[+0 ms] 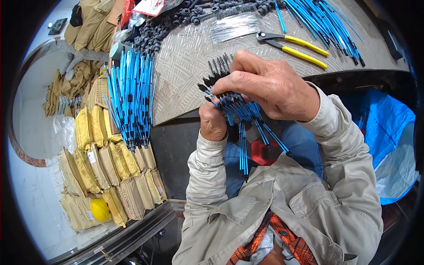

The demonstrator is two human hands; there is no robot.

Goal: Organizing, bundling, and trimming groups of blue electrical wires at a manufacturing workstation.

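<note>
The left hand [213,123] is closed round a bundle [242,128] of thin blue plastic ties with black heads, its long axis running from 6 to 11 o'clock. The right hand [270,86], just above, pinches the fanned heads. Farther off on the ribbed metal bench [190,75] lie yellow-handled pliers [293,44] at 1 o'clock.

Hands: two, left hand [213,124] and right hand [267,86], both on one bundle of blue rods [245,115]
Yellow-handled pliers [295,45]: one
Yellow hard hat [100,209]: one
Silver wire bundle [234,25]: one
Blue rod heaps on table: two, left heap [131,95], far heap [324,24]
Tan sacks [110,168]: too many to count
</note>
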